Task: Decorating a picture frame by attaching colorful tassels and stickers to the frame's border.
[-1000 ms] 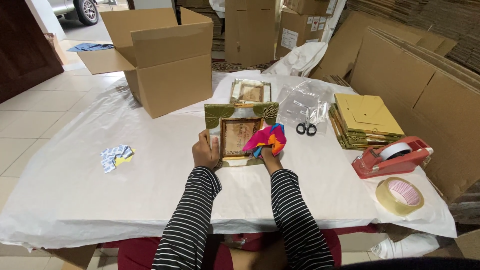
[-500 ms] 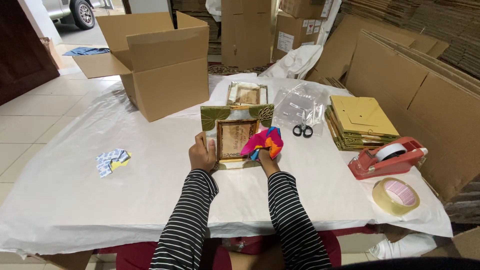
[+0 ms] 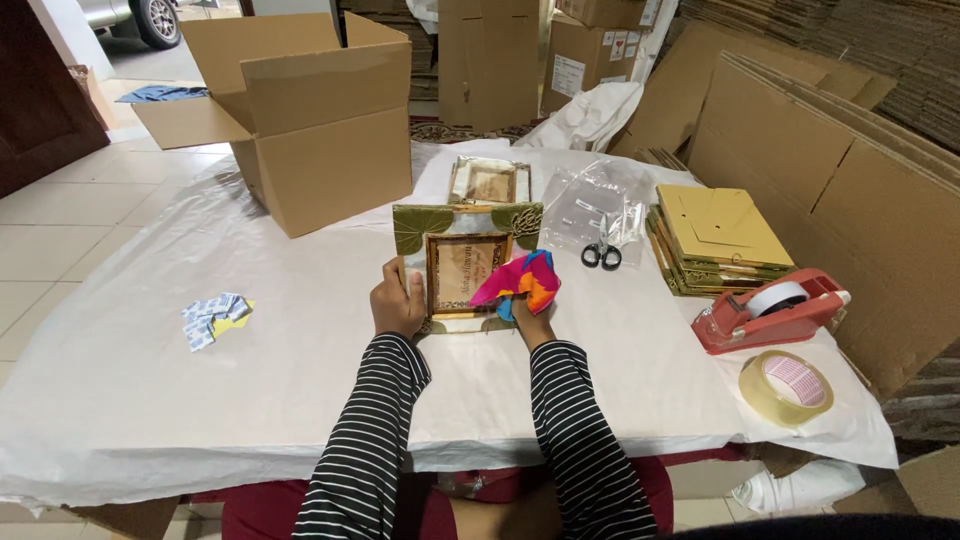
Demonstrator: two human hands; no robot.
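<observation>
Fingers of the left hand [image 3: 398,305] wrap the frame [image 3: 462,268] edge, mid pic; right hand [image 3: 527,318] pinches a bright cloth [image 3: 518,280] on the glass. Looks like wiping. Next: rub w/ soft strokes, grip firm. Upper left: box [image 3: 310,120]. Right: tape [image 3: 785,385], scissors [image 3: 602,255].

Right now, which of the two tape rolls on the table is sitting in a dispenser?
The white roll, mounted in the red dispenser. The other, a yellowish clear roll, lies flat and loose on the table sheet, nearer the table's front edge.
</observation>
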